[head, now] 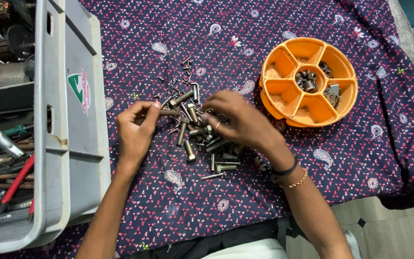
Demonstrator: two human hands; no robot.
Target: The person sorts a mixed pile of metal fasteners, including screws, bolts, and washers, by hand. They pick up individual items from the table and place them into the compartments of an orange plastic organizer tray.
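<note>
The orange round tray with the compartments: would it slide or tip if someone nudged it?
The orange tray sits low and wide on the patterned cloth, so it likely slides or drags rather than tips. It looks like stiff plastic and probably light, holding only a few nuts.

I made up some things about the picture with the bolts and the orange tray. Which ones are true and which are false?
1. The left hand holds a bolt. True.
2. The round tray is blue. False: it is orange.
3. The pile of bolts lies on a patterned cloth. True.
4. The right hand is inside the tray. False: it rests over the pile of bolts, apart from the tray.
5. The grey crate is on the right. False: it is on the left.
</note>
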